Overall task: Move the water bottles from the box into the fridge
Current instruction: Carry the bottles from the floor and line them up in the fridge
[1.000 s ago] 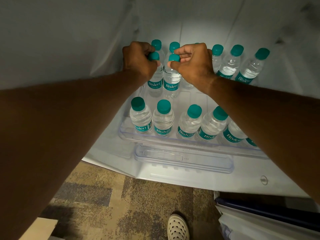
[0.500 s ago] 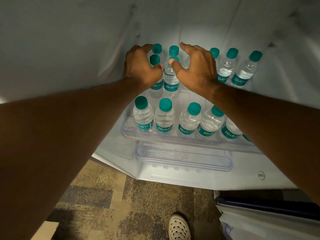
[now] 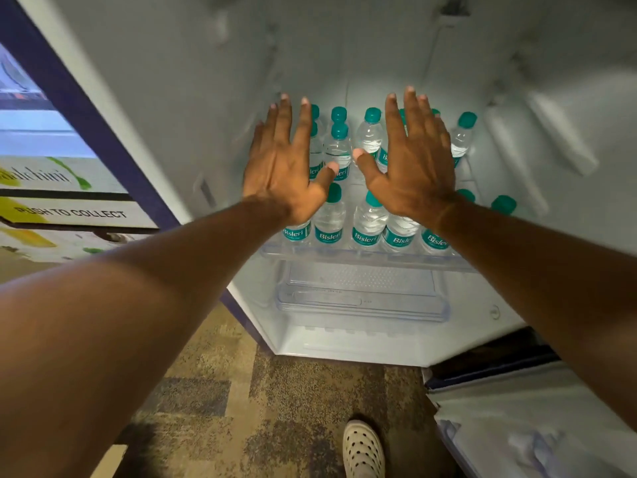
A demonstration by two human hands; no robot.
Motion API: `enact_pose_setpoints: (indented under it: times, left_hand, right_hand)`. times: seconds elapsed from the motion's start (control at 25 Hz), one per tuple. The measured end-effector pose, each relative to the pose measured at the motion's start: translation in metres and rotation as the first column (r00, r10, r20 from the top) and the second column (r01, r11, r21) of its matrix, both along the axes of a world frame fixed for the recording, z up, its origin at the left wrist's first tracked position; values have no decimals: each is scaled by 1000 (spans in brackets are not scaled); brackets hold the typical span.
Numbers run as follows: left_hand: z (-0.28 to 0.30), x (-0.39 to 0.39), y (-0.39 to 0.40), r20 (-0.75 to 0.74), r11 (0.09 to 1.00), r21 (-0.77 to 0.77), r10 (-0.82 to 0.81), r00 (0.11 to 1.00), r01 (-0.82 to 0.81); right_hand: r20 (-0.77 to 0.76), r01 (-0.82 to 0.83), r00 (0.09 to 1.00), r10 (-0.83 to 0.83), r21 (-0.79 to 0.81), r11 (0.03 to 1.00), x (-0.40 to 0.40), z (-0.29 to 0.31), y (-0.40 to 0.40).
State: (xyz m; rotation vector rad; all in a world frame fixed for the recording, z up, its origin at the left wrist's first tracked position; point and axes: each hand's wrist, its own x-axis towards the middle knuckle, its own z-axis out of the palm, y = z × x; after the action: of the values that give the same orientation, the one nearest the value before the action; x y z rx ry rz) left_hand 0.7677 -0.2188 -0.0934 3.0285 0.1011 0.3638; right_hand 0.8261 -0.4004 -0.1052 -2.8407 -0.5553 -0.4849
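A: Water bottles (image 3: 367, 220), where do they stand?
B: Inside the fridge (image 3: 344, 56), which fills the upper middle of the frame. Teal-capped and upright, they stand in rows on a clear shelf (image 3: 362, 258) at the centre.
A: And the hands?
B: Both are spread flat with straight fingers in front of the rows, holding nothing. The left hand (image 3: 286, 167) is left of centre, the right hand (image 3: 412, 167) right of centre, thumbs pointing toward each other.
A: Anything lower?
B: Patterned carpet (image 3: 262, 401) along the bottom, with a white perforated shoe (image 3: 364, 450) at bottom centre.
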Motion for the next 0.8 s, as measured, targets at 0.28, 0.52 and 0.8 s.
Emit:
enact_pose_setpoints:
  times: [0.28,0.52,0.8]
  left_hand:
    - [-12,-76,-14,-11,996,-39,-82,997,81]
    - [-34,-151,-10,-29,991,-109,-85,996,82]
    - [-53,-286,-7,-113,992,-56,103,988,-109]
  right_hand:
    - [15,-46,999,46,14,999,-77,-8,-10]
    - [-17,-127,992,128,47,991,-151,-23,-5]
    - [-140,-239,962,232,-36,970,-262,-45,-3]
